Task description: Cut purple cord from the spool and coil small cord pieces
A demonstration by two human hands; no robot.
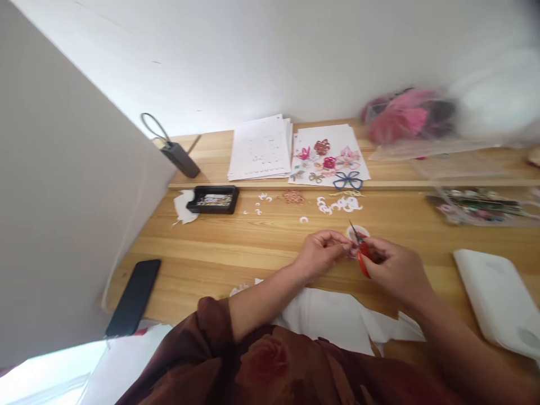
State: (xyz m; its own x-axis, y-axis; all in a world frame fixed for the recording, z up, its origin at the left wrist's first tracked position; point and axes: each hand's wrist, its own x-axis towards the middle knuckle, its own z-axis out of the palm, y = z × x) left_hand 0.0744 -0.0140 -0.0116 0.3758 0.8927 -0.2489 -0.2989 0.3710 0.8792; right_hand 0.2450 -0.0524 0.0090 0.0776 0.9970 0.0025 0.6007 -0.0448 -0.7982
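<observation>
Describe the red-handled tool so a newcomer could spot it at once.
On the wooden desk, find the white crescent pieces, then the right hand below them. It holds the red-handled tool, slim dark tip pointing away from the person; its bright handles set it apart from the pale round item beside it.

Gripping a red-handled tool (363, 264) in the right hand (395, 265) now, pinching a small purplish piece (350, 252) in the left hand (321, 254), over the worktop (228, 242)! Working just short of white curved pieces (348, 204), with a black tray (215, 210) off left and flower shapes (329, 162) on paper (337, 135) beyond.
</observation>
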